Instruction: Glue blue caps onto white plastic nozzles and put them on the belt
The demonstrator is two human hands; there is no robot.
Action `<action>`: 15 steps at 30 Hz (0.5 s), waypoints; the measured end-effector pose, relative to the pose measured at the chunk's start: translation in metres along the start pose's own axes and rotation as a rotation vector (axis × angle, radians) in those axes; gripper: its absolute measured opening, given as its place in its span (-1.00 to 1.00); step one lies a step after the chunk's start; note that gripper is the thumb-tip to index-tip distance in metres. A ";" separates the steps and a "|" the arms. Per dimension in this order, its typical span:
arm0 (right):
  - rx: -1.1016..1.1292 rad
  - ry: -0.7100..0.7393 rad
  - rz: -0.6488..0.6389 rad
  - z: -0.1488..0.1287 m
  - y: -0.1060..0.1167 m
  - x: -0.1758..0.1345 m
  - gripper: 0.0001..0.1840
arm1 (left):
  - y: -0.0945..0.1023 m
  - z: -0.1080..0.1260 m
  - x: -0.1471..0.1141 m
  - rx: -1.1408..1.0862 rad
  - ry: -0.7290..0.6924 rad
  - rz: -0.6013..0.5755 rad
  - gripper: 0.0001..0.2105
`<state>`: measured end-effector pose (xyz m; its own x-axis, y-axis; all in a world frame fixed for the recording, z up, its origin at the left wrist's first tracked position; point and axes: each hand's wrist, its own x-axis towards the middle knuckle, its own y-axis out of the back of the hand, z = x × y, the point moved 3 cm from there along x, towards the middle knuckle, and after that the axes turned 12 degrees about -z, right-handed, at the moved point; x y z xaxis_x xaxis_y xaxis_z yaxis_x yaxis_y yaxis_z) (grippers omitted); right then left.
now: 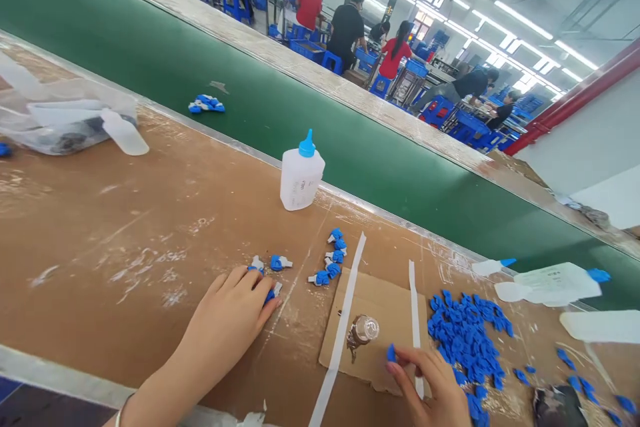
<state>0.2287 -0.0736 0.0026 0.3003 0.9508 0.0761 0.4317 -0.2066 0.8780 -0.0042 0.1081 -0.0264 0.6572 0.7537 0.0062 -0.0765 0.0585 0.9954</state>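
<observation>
My left hand (233, 313) rests on the brown worktop, its thumb and fingers closed around a small blue-and-grey part (273, 293). Two similar parts lie by its fingertips, one of them a blue-and-white part (281, 263) in plain view. Over the right edge of a cardboard sheet (390, 300), my right hand (430, 383) pinches a small blue piece (391, 352) between thumb and finger. On the cardboard stands a small clear cup (366, 329) with brown smears beside it. Several joined blue-and-white parts (334, 257) sit in a curved row between the hands.
A pile of blue pieces (467, 337) spreads at the right. A white bottle with a blue nozzle (301, 180) stands upright; another bottle (557, 283) lies on its side. White tape strips (345, 320) cross the cardboard. A green conveyor belt (240, 80) runs behind; people work beyond.
</observation>
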 end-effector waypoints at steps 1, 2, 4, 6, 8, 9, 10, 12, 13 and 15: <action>-0.039 0.019 -0.027 -0.006 -0.001 0.008 -0.63 | 0.000 0.003 -0.001 -0.005 -0.018 -0.005 -0.75; -0.070 0.025 -0.038 -0.009 -0.001 0.014 -0.62 | 0.000 0.006 -0.003 -0.022 -0.036 -0.006 -0.71; -0.122 0.033 -0.062 -0.011 -0.002 0.024 -0.61 | -0.001 0.008 -0.008 -0.084 -0.073 0.031 -0.65; -0.160 0.044 -0.130 -0.011 -0.004 0.031 -0.66 | -0.005 0.007 -0.013 -0.155 -0.139 0.104 -0.72; -0.184 0.065 -0.196 -0.012 -0.007 0.035 -0.71 | -0.011 0.006 -0.016 -0.199 -0.245 0.167 -0.77; -0.190 0.075 -0.225 -0.013 -0.007 0.036 -0.72 | -0.015 0.006 -0.016 -0.208 -0.302 0.173 -0.70; -0.197 0.074 -0.237 -0.014 -0.008 0.036 -0.72 | -0.018 0.007 -0.016 -0.209 -0.348 0.161 -0.63; -0.209 0.072 -0.228 -0.015 -0.007 0.036 -0.66 | -0.022 0.009 -0.012 -0.184 -0.392 0.087 -0.62; -0.211 0.065 -0.206 -0.015 -0.006 0.035 -0.64 | -0.022 0.011 -0.010 -0.163 -0.399 0.038 -0.65; -0.195 0.060 -0.156 -0.014 -0.004 0.033 -0.64 | -0.018 0.014 -0.006 -0.137 -0.405 -0.049 -0.70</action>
<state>0.2248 -0.0379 0.0084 0.1893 0.9809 -0.0443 0.2945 -0.0137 0.9556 0.0042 0.0932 -0.0433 0.9016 0.4319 0.0240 -0.1191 0.1946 0.9736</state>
